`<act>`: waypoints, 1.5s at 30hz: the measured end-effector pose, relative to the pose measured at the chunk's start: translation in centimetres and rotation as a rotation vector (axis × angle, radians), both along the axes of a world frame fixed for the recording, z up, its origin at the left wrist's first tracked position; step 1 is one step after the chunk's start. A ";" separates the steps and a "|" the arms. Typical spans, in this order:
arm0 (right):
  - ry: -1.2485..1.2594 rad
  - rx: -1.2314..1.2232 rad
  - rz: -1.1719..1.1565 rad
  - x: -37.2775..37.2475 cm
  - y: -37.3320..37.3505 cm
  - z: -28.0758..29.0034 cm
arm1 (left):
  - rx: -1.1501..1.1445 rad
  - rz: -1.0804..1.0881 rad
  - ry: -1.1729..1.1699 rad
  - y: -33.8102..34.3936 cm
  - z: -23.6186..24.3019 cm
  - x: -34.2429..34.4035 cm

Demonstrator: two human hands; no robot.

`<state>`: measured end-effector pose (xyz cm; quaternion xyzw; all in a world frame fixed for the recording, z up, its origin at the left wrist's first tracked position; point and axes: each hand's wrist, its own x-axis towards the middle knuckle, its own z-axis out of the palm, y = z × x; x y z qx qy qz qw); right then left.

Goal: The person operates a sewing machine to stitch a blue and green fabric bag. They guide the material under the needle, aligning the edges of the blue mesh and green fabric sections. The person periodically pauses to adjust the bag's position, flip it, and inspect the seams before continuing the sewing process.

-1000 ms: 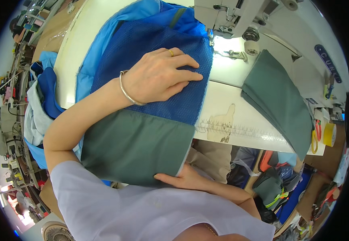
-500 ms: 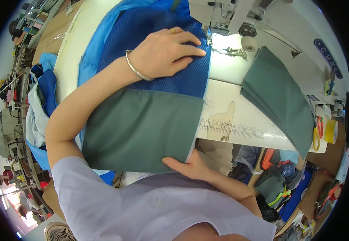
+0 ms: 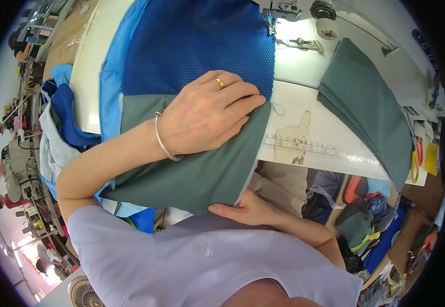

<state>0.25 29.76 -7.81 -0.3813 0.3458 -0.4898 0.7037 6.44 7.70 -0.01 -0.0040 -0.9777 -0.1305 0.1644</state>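
Note:
My left hand [image 3: 207, 112] lies palm down, fingers slightly bent, on the seam between a dark-blue mesh panel [image 3: 191, 43] and a grey-green panel [image 3: 176, 184]. Light-blue fabric [image 3: 111, 66] shows along the left side of this piece. My right hand [image 3: 243, 210] pinches the lower right edge of the grey-green panel, thumb on top and fingers hidden underneath. The blue panel's upper right edge reaches the presser foot [image 3: 271, 28] of the sewing machine. A loose thread lies beside the seam.
A folded stack of grey-green fabric [image 3: 365, 107] lies on the table [image 3: 314, 158] at right, near scissors [image 3: 415, 169] and yellow tape [image 3: 431, 158]. Blue and pale fabrics [image 3: 69, 117] are piled at left; mixed materials fill a space below right. Other people are at machines far left.
My left hand has moved down from the blue mesh to the seam and grey-green panel. The fabric under the needle area has shifted upward in view; my right hand still grips the lower edge.

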 end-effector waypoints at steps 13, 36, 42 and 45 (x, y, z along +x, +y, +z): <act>0.222 -0.093 -0.131 -0.8 -0.5 1.6 | -0.077 -0.073 0.017 -1.9 -0.3 -1.0; -0.205 0.298 -0.298 -1.5 -4.0 4.4 | -0.202 -0.158 -0.069 -9.9 0.0 -6.0; -0.256 0.277 -0.299 -1.6 -4.1 4.5 | -0.196 -0.186 -0.058 -10.1 -0.1 -6.0; -0.338 0.390 -0.287 -1.7 -4.6 5.2 | -0.176 -0.211 -0.074 -10.8 0.1 -6.2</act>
